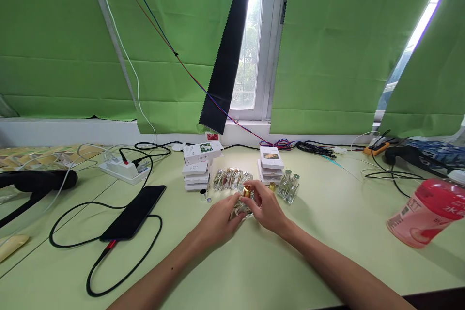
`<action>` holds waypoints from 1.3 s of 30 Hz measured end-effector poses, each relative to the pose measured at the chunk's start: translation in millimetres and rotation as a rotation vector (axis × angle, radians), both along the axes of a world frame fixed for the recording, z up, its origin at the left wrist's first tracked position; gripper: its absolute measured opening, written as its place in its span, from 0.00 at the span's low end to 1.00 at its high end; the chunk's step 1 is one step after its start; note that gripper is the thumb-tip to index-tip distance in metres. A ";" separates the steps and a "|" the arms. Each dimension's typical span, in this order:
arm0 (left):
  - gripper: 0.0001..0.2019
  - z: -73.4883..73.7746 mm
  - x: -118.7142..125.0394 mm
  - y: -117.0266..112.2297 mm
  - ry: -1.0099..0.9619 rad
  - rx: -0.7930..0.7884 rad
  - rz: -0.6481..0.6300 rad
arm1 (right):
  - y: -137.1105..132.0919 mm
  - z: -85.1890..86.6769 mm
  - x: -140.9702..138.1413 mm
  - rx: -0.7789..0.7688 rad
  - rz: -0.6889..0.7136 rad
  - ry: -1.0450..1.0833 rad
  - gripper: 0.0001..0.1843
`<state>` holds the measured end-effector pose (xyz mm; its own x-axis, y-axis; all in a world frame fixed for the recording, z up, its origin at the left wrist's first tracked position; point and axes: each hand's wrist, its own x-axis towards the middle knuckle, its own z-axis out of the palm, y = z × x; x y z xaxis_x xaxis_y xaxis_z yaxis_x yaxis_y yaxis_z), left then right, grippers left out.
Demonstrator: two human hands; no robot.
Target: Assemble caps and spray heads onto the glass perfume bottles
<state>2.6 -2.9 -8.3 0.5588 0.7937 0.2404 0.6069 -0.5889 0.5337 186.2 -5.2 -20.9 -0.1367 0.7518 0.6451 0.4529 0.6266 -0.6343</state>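
Gold marks the middle of the head view: a shiny cap (247, 191), pinched between thumb and fingers of the right hand (269, 207). Left hand (219, 214) folds around clear glass (240, 209) just below the cap, thumb on the near side, fingers on the far side. Cannot tell whether the cap is seated on that glass, nor how many pieces lie there; the hands hide part of it.

Just beyond the hands, a row of glass bottles (232, 179) lies side by side on the pale green table (261, 261). Left of the row, a stack of white boxes (196, 177), the top one askew. Second stack (271, 164) to the right, its top box bearing a printed picture. Near it, another gold top (272, 186), partly behind the right hand, and two bottles with greenish caps (288, 187), lying next to each other. Close to the left stack: a small black-and-silver cap (203, 195), a tiny ring-like piece (209, 199) beside it.

Further left, a dark phone (133, 214) with a black cable plugged in; beyond it, a white power strip (123, 170). Far right, a pink bottle (425, 213), tilted in the view. Green blinds (327, 48) hang behind, flanking a narrow window (249, 48).
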 end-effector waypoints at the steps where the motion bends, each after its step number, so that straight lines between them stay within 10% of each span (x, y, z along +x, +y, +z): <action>1: 0.05 -0.2 0.1 0.1 -0.001 -0.002 -0.001 | 0.2 0.3 0.0 -0.004 -0.002 0.005 0.13; 39: 0.06 1.5 -0.4 -1.6 -0.035 -0.017 -0.014 | -2.4 2.2 0.2 -0.023 0.013 0.013 0.15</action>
